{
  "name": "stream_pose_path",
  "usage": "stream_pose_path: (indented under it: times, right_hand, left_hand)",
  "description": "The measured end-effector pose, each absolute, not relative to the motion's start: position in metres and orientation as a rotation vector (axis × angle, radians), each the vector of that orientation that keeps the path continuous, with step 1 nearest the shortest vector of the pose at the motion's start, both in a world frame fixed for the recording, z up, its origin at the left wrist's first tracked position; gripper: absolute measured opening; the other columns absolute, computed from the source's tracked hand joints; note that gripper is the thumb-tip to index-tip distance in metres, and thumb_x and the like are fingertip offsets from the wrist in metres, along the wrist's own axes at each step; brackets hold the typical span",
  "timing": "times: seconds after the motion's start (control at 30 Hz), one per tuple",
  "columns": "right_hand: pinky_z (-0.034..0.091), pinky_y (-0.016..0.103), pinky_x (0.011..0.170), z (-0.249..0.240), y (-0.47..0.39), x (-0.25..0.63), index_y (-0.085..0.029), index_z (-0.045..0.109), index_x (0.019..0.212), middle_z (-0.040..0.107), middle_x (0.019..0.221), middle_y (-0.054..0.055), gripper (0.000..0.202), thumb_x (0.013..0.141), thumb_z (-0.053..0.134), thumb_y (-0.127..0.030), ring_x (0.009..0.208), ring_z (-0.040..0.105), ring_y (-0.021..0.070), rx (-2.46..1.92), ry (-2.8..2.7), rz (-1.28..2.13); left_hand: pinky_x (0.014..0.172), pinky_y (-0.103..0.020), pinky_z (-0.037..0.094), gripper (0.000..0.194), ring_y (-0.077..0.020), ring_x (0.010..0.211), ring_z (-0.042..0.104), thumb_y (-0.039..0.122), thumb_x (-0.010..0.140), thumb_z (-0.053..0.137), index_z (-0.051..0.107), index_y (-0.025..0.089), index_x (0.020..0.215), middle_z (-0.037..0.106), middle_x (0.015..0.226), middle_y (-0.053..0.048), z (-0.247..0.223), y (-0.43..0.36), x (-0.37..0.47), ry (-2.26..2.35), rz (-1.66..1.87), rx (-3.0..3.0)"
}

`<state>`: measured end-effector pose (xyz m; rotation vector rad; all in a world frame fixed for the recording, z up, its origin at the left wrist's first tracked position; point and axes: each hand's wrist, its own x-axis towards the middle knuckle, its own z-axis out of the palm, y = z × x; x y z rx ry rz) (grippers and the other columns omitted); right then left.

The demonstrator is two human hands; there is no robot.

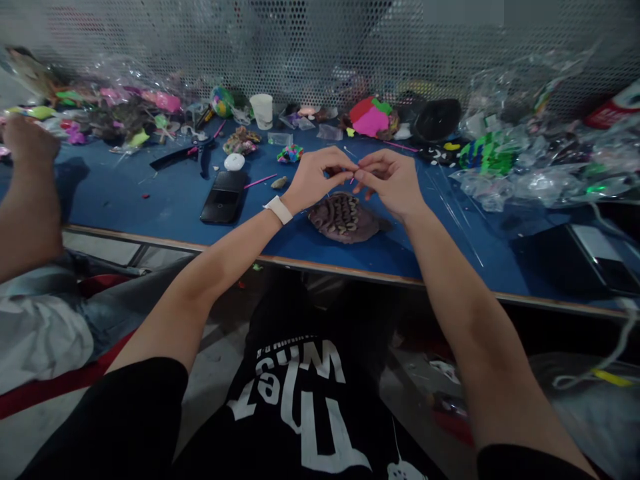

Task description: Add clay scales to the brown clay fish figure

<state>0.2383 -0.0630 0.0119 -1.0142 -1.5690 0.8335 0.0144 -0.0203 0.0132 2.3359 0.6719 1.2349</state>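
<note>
My left hand (320, 175), with a white band on its wrist, and my right hand (393, 179) meet at the fingertips above the table. Both are closed in a pinch. A short bit of a thin pink stick (352, 180) shows by the right fingers; whatever the left fingertips pinch is too small to make out. Just below the hands lies a brown clay fish (367, 225), its head to the left. Rows of lighter, curved scale pieces cover part of its body. Neither hand visibly presses on the fish.
Left of the fish are a black phone (225, 197), a small clay lump (279, 182) and a white round piece (234, 162). A paper cup (262, 111) stands behind. Plastic bags (530, 180) crowd the right. Another person's arm (30, 193) rests at far left.
</note>
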Motion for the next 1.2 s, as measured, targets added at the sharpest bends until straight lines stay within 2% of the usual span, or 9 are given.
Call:
stream_pose_path:
  times: [0.17,0.3,0.43,0.67,0.93,1.1,1.2]
  right_hand:
    - [0.061,0.035,0.048,0.011,-0.062,0.24,-0.03,0.075,0.106,0.081,0.092,0.004,0.062,0.077,0.096,-0.08,0.075,0.082,0.026,-1.022,-1.596,0.779]
    - [0.061,0.036,0.049,0.012,-0.062,0.239,-0.029,0.074,0.097,0.079,0.085,0.005,0.057,0.081,0.094,-0.08,0.073,0.081,0.0255,-1.002,-1.601,0.78]
    - [0.06,0.037,0.049,0.015,-0.064,0.237,-0.028,0.072,0.088,0.077,0.079,0.006,0.057,0.077,0.098,-0.077,0.07,0.079,0.0258,-0.988,-1.59,0.758]
    - [0.059,0.039,0.048,0.014,-0.063,0.236,-0.028,0.071,0.088,0.079,0.081,0.006,0.058,0.074,0.1,-0.078,0.069,0.078,0.026,-0.977,-1.58,0.783]
    - [0.055,0.031,0.045,0.015,-0.065,0.233,-0.027,0.074,0.085,0.08,0.079,0.004,0.06,0.069,0.103,-0.078,0.066,0.078,0.022,-0.977,-1.54,0.867]
    - [0.052,0.027,0.043,0.017,-0.067,0.23,-0.026,0.075,0.078,0.079,0.07,0.003,0.055,0.067,0.108,-0.068,0.06,0.075,0.0184,-0.949,-1.462,0.836]
    - [0.051,0.026,0.042,0.019,-0.068,0.229,-0.024,0.075,0.073,0.078,0.069,0.004,0.053,0.064,0.11,-0.063,0.058,0.074,0.018,-0.949,-1.434,0.863]
  left_hand:
    - [0.091,-0.041,0.067,0.026,-0.023,0.1,0.079,0.045,0.111,0.07,0.086,0.025,0.115,0.084,0.117,-0.01,0.012,-0.018,0.014,0.692,1.24,2.421]
    - [0.09,-0.039,0.066,0.024,-0.0216,0.097,0.078,0.04,0.111,0.069,0.086,0.024,0.112,0.084,0.114,-0.01,0.012,-0.019,0.013,0.682,1.246,2.444]
    - [0.088,-0.04,0.066,0.02,-0.0221,0.096,0.078,0.036,0.109,0.071,0.086,0.024,0.117,0.084,0.117,-0.01,0.013,-0.02,0.013,0.685,1.231,2.444]
    - [0.09,-0.04,0.067,0.023,-0.0231,0.1,0.08,0.041,0.111,0.07,0.085,0.024,0.115,0.084,0.116,-0.011,0.011,-0.018,0.013,0.679,1.219,2.423]
    - [0.081,-0.032,0.062,0.01,-0.018,0.089,0.077,0.021,0.103,0.077,0.087,0.022,0.105,0.083,0.104,-0.006,0.01,-0.019,0.014,0.611,1.319,2.431]
    - [0.078,-0.03,0.061,0.014,-0.0168,0.086,0.077,0.02,0.103,0.08,0.088,0.024,0.113,0.084,0.108,-0.006,0.008,-0.015,0.015,0.572,1.327,2.46]
    - [0.078,-0.029,0.061,0.011,-0.017,0.088,0.077,0.021,0.104,0.079,0.088,0.023,0.112,0.084,0.107,-0.006,0.007,-0.014,0.015,0.538,1.361,2.482]
